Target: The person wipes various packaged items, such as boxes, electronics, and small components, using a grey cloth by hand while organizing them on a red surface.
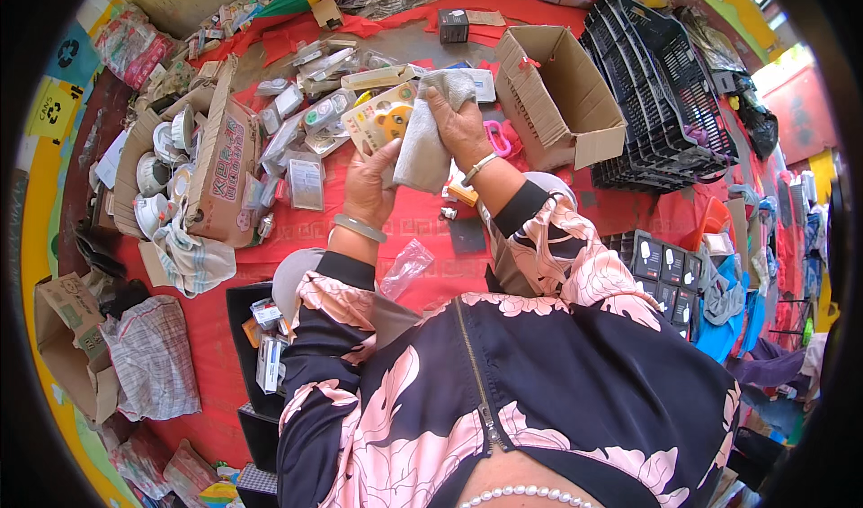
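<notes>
My left hand (369,189) grips the lower edge of a flat cream box or board (370,123) with an orange cartoon animal on it. A folded grey cloth (422,153) is held in my right hand (463,130), its fingers closed around the upper part. This cloth overlaps the right side of the cartoon box and hides that part. Beyond and left of my hands lies a pile of small packaged goods (328,108). On the red covering (333,211) below my hands lies a crumpled clear plastic bag (406,268).
An open cardboard box (562,94) stands at the far right, beside stacked black crates (647,85). On the left, another carton (216,171) holds white round items and a striped cloth (191,256). Small dark boxes (665,270) sit right; a black bin (243,319) stands near my left arm.
</notes>
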`<state>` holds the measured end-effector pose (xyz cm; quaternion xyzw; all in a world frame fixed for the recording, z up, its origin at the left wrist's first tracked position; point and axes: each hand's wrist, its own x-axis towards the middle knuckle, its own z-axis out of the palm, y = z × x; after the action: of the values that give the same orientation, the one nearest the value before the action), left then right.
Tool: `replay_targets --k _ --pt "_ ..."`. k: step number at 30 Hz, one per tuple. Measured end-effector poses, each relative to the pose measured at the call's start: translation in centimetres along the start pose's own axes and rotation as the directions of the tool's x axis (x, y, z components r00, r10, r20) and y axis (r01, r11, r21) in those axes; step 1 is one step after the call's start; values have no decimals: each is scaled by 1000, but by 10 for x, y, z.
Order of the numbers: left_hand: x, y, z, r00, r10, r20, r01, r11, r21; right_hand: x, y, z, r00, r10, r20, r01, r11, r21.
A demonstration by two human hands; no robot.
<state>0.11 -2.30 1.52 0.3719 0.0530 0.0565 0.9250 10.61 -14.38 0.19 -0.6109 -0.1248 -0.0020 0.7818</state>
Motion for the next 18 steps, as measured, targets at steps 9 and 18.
replay_targets --k 9,18 --pt "-3 24 -19 998 -40 47 17 908 419 26 -46 -63 991 104 90 -82 972 -221" --pt "-8 21 -12 972 -211 100 135 859 494 -5 -24 -37 743 186 643 -98 981 -170"
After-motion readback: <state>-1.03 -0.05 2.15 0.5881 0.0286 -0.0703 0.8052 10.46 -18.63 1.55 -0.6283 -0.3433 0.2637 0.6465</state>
